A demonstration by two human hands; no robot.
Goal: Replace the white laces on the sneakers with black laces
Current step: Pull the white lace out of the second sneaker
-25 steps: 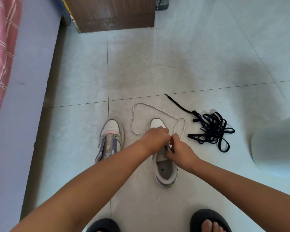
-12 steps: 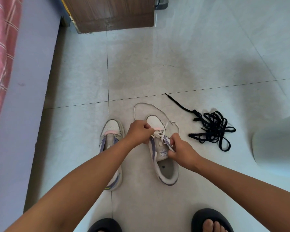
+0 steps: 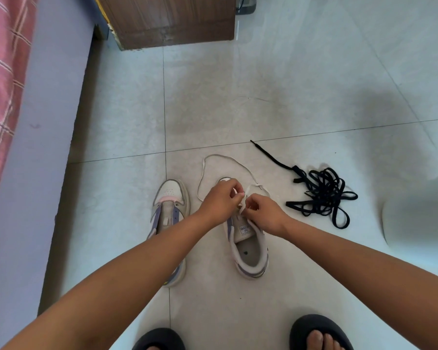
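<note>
Two white and purple sneakers stand on the tiled floor. The left sneaker (image 3: 171,210) has no lace in it. Over the right sneaker (image 3: 248,246), my left hand (image 3: 220,200) and my right hand (image 3: 263,213) both pinch the white lace (image 3: 205,170) at the front eyelets. The lace's loose part loops on the floor beyond the toe. A tangle of black laces (image 3: 321,195) lies on the floor to the right of the shoe, one end trailing toward the upper left.
A bed with a pink checked sheet (image 3: 0,84) and a purple side (image 3: 36,173) runs along the left. A wooden cabinet (image 3: 167,18) stands at the back. A pale rounded object (image 3: 420,213) sits at the right edge. My sandalled feet (image 3: 319,334) are at the bottom.
My left hand moved right, back over the shoe's front, and my right hand rose to meet it. Both hands now pinch the lace close together.
</note>
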